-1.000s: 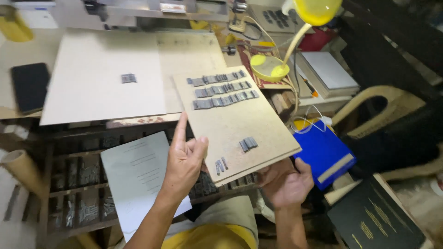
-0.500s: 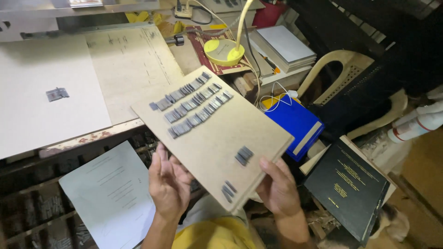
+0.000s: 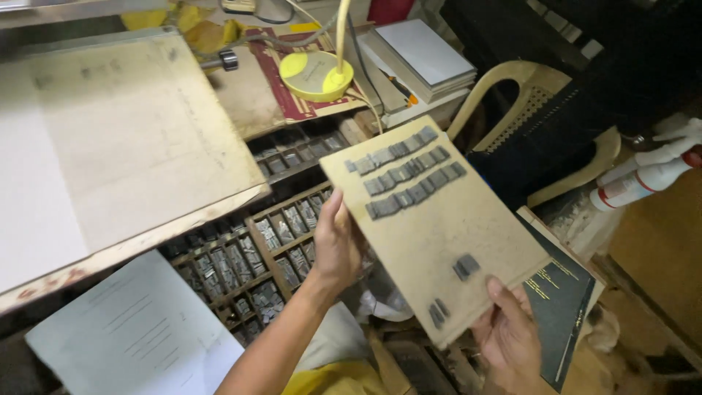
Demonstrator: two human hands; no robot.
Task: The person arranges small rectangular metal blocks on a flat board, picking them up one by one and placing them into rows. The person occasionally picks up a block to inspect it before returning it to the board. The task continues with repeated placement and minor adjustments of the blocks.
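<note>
I hold a tan rectangular board (image 3: 468, 234) tilted over my lap. Three rows of small grey metal type pieces (image 3: 407, 179) lie on its upper part, and two small clusters (image 3: 465, 266) sit near its lower end. My left hand (image 3: 336, 245) grips the board's left edge, thumb on top. My right hand (image 3: 508, 336) supports the lower corner from beneath, thumb on the board's face.
A wooden type case (image 3: 256, 256) with several compartments of metal type lies below the large tan work board (image 3: 131, 146). A yellow lamp base (image 3: 316, 73), a white sheet of paper (image 3: 139, 336), a dark book (image 3: 563, 292), a plastic chair (image 3: 541, 110) and a spray bottle (image 3: 643, 179) surround me.
The board has swung to the right and turned, away from the worktable and over the type case. Both hands stay on it. The view has shifted right.
</note>
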